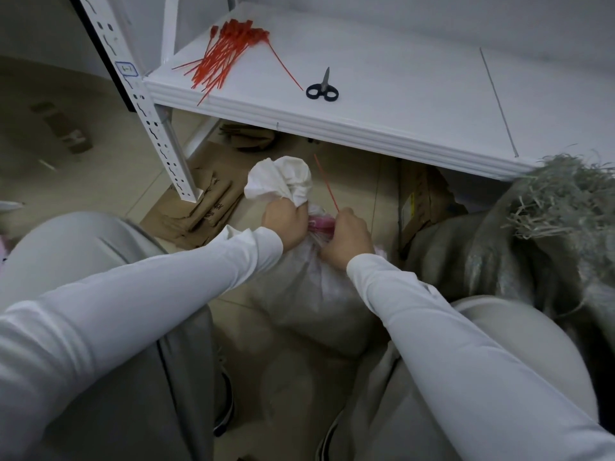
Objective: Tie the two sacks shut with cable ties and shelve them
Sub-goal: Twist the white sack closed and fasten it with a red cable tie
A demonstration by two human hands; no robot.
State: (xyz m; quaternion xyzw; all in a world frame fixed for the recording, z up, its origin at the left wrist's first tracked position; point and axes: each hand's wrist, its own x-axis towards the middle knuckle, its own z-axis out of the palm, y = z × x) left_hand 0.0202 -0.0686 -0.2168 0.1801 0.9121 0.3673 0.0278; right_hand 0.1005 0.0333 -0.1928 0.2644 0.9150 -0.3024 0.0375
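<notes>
Left hand (286,221) is fisted round the bunched neck of one white woven sack (312,294) on the floor, right hand (346,237) pinching a thin red cable tie (326,183), second grey sack (482,261) spilling shreds alongside, one pair of scissors (322,88) and a heap of spare ties (223,58) by the shelf (399,94)'s front-left corner.

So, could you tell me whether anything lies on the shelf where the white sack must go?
Yes: the loose red cable ties and black scissors lie on the left of the shelf; right of them nothing visible blocks the white sack.

Blue-framed tag (126,68) on shelf upright (150,112): mark inside too small to read. Print on floor cardboard (213,209) blurred, unreadable.
</notes>
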